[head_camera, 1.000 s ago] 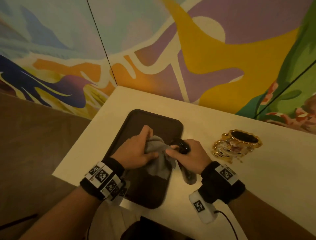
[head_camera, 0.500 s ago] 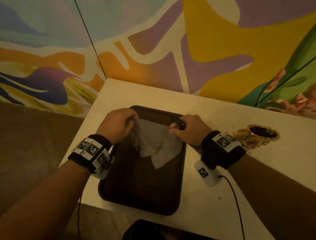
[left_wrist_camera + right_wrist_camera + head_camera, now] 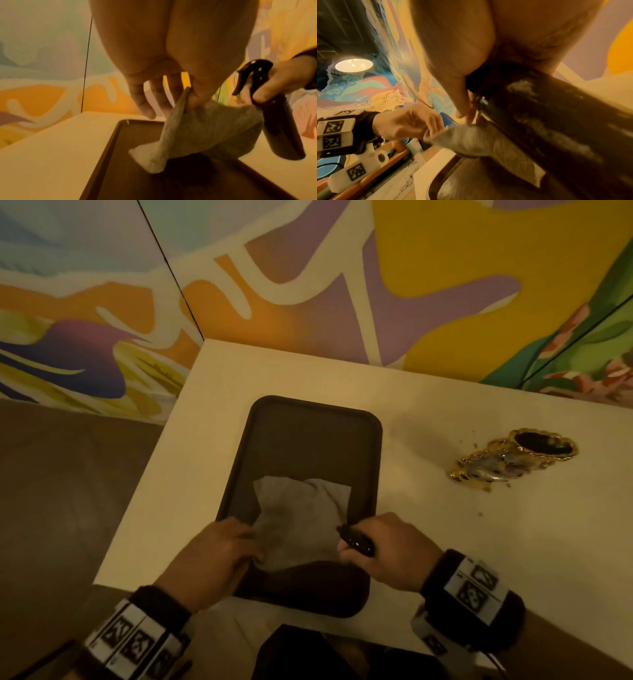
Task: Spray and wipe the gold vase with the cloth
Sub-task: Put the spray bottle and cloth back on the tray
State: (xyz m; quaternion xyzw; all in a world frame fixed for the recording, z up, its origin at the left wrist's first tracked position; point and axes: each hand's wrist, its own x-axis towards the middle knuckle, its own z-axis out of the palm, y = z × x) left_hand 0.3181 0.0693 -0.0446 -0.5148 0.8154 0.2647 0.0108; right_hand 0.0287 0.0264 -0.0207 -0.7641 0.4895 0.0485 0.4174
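Hands sit nearest, both over the near end of the dark brown rounded plastic tray (image 3: 310, 433): the left hand (image 3: 219, 556) pinches 1 edge of the thin grey cloth (image 3: 301, 525) between thumb and fingers, while the right hand (image 3: 390, 553) is wrapped around the dark glossy spray bottle (image 3: 281, 129) and seems, through the blur, to catch the cloth's other edge. Farther right on the cream table (image 3: 445, 508), well apart from the tray, the ornate gold vase (image 3: 513, 457) lies tipped on its side.
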